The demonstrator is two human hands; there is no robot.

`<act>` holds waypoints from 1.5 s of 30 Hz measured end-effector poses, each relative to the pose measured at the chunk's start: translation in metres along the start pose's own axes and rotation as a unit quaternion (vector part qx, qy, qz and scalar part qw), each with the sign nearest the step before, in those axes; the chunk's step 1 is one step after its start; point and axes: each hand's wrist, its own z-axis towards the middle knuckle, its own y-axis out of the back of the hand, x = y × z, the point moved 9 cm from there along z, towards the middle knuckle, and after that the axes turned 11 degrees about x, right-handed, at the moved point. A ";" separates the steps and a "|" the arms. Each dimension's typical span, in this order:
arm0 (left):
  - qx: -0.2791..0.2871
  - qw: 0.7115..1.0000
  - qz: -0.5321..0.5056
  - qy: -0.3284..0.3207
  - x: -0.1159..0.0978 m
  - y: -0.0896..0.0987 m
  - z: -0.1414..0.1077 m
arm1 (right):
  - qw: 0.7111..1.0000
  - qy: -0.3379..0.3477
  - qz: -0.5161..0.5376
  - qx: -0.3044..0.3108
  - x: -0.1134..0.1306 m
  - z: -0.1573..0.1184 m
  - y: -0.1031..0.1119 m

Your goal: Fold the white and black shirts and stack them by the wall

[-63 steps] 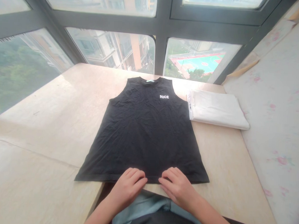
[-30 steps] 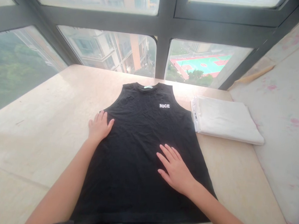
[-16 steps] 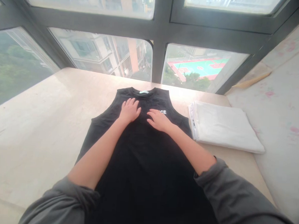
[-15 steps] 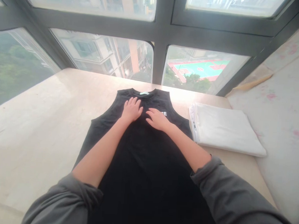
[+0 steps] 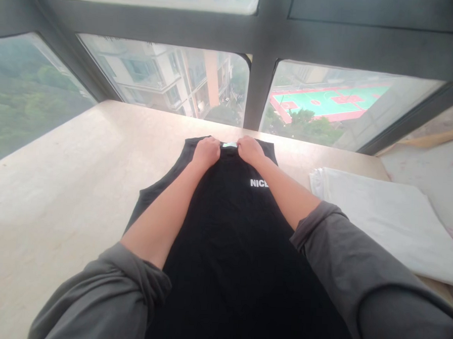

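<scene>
A black sleeveless shirt (image 5: 223,230) lies spread flat with its neckline toward the window. White letters reading "NICE" show on its chest, the last one partly covered by my right forearm. My left hand (image 5: 207,151) is closed on the left side of the collar. On the collar's other side, my right hand (image 5: 249,149) has its fingers curled round the fabric. Between the two hands a pale neck label (image 5: 230,145) shows. The shirt's lower end runs out of the picture.
The shirt rests on a pale stone window ledge (image 5: 58,191). A folded white cloth (image 5: 383,213) lies at the right, near a flower-patterned wall. Grey window frames (image 5: 255,85) and glass stand just beyond the collar.
Both hands have moved forward from the chest to the collar, and their spread fingers have closed on it. More of the lettering is uncovered. The view has shifted slightly.
</scene>
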 end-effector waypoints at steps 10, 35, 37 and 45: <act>-0.021 1.000 -0.008 0.009 0.011 -0.014 0.003 | 0.992 -0.034 -0.027 -0.119 -0.011 -0.007 -0.017; 0.093 0.982 -0.049 0.156 0.071 -0.032 -0.008 | 0.997 0.012 0.058 -0.056 -0.044 -0.012 -0.022; 0.085 0.982 -0.045 0.161 0.070 -0.027 -0.008 | 0.995 0.031 0.085 -0.052 -0.049 -0.008 -0.017; 0.010 0.996 -0.056 -0.066 -0.103 0.031 -0.090 | 0.992 0.053 0.072 -0.085 -0.104 -0.018 0.025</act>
